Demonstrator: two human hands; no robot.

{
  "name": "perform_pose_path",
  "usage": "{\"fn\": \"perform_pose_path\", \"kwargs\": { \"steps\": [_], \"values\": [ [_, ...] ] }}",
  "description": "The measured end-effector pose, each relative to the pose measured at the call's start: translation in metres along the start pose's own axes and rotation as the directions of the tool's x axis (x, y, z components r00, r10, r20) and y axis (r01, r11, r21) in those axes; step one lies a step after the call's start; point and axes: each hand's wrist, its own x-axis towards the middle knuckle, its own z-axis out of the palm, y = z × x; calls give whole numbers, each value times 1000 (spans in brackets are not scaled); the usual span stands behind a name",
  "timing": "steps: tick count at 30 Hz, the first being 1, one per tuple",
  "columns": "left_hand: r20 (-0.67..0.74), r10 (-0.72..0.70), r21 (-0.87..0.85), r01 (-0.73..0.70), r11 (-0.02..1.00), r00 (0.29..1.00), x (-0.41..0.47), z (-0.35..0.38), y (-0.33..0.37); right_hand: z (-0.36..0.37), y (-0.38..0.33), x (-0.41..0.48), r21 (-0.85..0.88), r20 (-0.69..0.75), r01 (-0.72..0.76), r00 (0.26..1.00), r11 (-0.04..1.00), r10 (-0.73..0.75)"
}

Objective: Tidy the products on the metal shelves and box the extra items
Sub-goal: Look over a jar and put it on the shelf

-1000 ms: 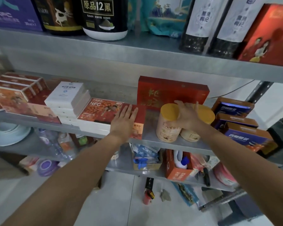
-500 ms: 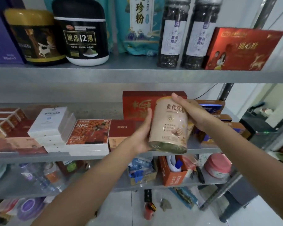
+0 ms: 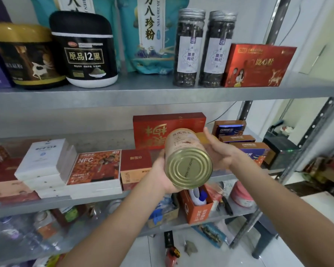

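Observation:
I hold a beige can (image 3: 183, 151) in the air in front of the middle metal shelf (image 3: 104, 197), tipped so its ribbed gold bottom faces me. My left hand (image 3: 160, 174) cups the can from below and on its left side. My right hand (image 3: 218, 153) holds its right side, fingers along the wall. A second can with a yellow lid (image 3: 201, 136) peeks out behind it on the shelf. A large red box (image 3: 154, 130) stands at the back of that shelf.
White boxes (image 3: 44, 160), an orange NFC box (image 3: 96, 166) and a small red box (image 3: 136, 168) lie left of the can; blue-and-orange boxes (image 3: 247, 149) are stacked right. The top shelf (image 3: 162, 91) carries jars, bags and a red box (image 3: 256, 64). Below, a lower shelf holds clutter.
The can was lifted off the middle shelf by both hands, then tilted back until its gold bottom points toward me. The view has risen toward the top shelf.

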Motion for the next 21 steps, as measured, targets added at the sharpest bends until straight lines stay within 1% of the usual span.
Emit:
{"fn": "perform_pose_path", "kwargs": {
  "steps": [1,3,4,5,7,9,10,11,12,13,14,16,17,19,21],
  "values": [
    [0,5,13,-5,1000,1000,0,0,0,1,7,4,55,26,16,1000,998,-17],
    [28,1,2,-1,1000,1000,-1,1,-3,9,16,9,161,32,32,999,986,-38],
    [45,-1,1,1,1000,999,-2,0,-4,13,16,10,191,16,44,999,981,-48],
    [56,6,26,-8,1000,998,-4,-2,-4,16,12,9,185,0,76,997,980,-77],
    [57,54,140,-62,988,997,-6,-8,2,18,-1,5,50,-56,184,982,982,-181],
    [56,141,293,-152,944,988,-10,-12,7,20,-13,-1,-163,-153,259,947,952,-284],
    [56,180,354,-188,916,982,-12,-12,7,24,-18,-3,-282,-206,261,923,923,-324],
    [59,207,378,-214,901,977,-13,-12,6,27,-21,-3,-379,-245,245,903,892,-352],
    [62,215,360,-223,906,975,-14,-11,3,30,-23,0,-443,-278,213,891,871,-359],
    [56,209,324,-216,921,976,-14,-11,0,32,-25,1,-464,-300,173,892,869,-338],
    [42,194,284,-198,938,980,-14,-10,-2,34,-28,2,-441,-301,126,912,888,-279],
    [-15,154,227,-147,963,988,-16,-10,-3,33,-30,1,-300,-236,17,967,954,-92],
    [-40,124,202,-113,973,992,-18,-10,-2,32,-29,0,-229,-187,-23,982,973,-21],
    [-69,64,146,-53,988,996,-21,-11,2,25,-19,1,-151,-110,-73,992,986,57],
    [-76,55,132,-44,990,996,-21,-10,3,22,-6,4,-80,-57,-94,994,992,89]
  ]
}}
